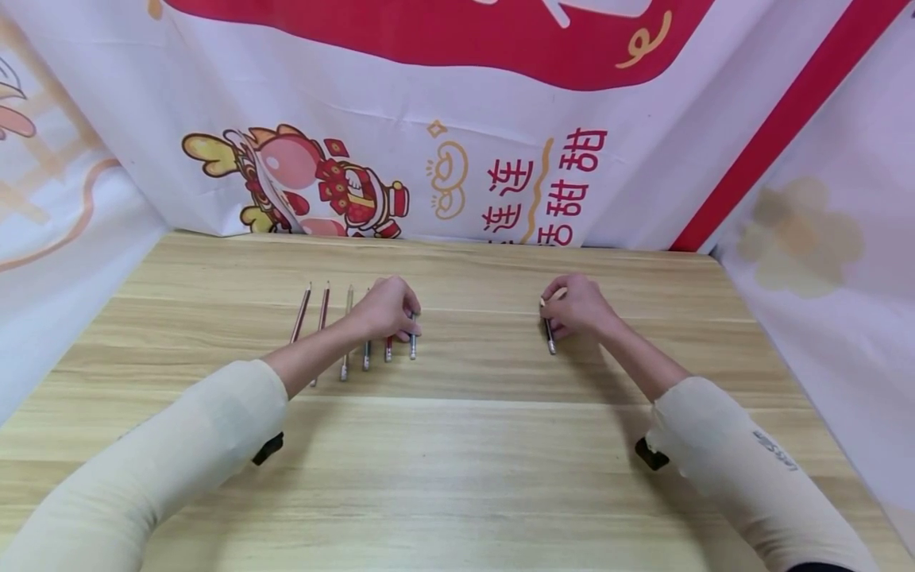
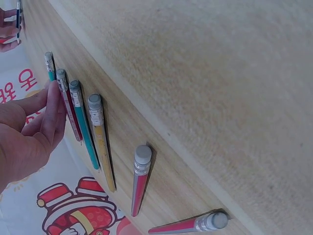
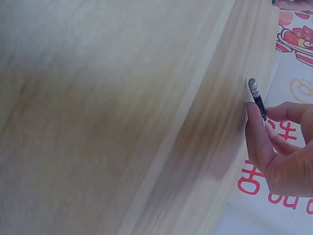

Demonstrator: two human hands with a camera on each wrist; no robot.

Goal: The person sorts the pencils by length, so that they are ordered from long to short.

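Observation:
Near the back of the table, my left hand (image 1: 386,308) pinches a teal pencil (image 2: 50,73) at the right end of a row; its eraser end points toward me. Just left of it lie a dark red pencil (image 2: 69,105), another teal pencil (image 2: 85,127) and a yellow pencil (image 2: 101,147). Two red pencils, one upright in the left wrist view (image 2: 139,191) and one slanted (image 2: 176,227), lie farther left. Off to the right, my right hand (image 1: 579,306) holds a black pencil (image 3: 257,95) between thumb and fingers, its eraser end toward me. The fingers partly cover both held pencils.
The wood-grain table (image 1: 429,477) extends between and in front of the hands. Along its back edge hangs a white printed cloth (image 1: 400,103) with red lettering and a cartoon figure. More cloth (image 1: 808,159) borders the right side.

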